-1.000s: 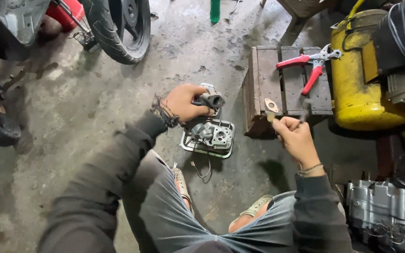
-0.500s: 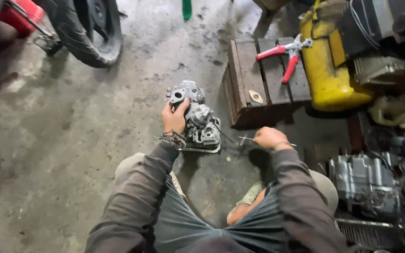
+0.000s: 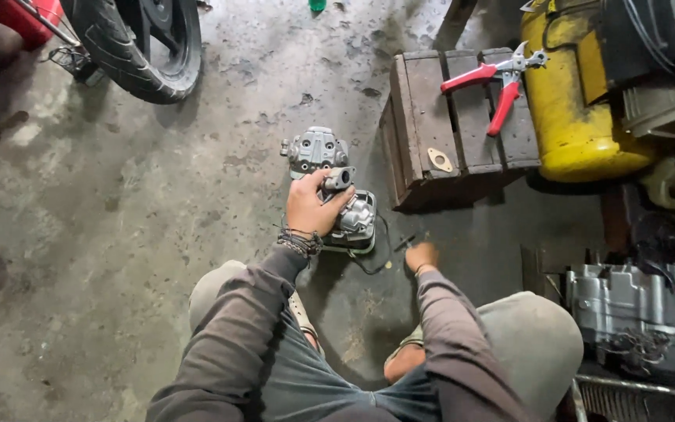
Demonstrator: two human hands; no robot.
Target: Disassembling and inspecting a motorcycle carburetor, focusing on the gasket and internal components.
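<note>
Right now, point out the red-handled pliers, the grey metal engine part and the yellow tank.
Red-handled pliers point(image 3: 484, 76), head view, on the upper red handle.
Grey metal engine part point(image 3: 318, 147), head view, on its top face.
Yellow tank point(image 3: 568, 94), head view, on its curved side.

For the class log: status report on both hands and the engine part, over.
Left hand gripping the grey engine part on the concrete floor. Right hand low by the floor beside it, contents unclear. Red-handled pliers lie apart on the wooden crate.
</note>
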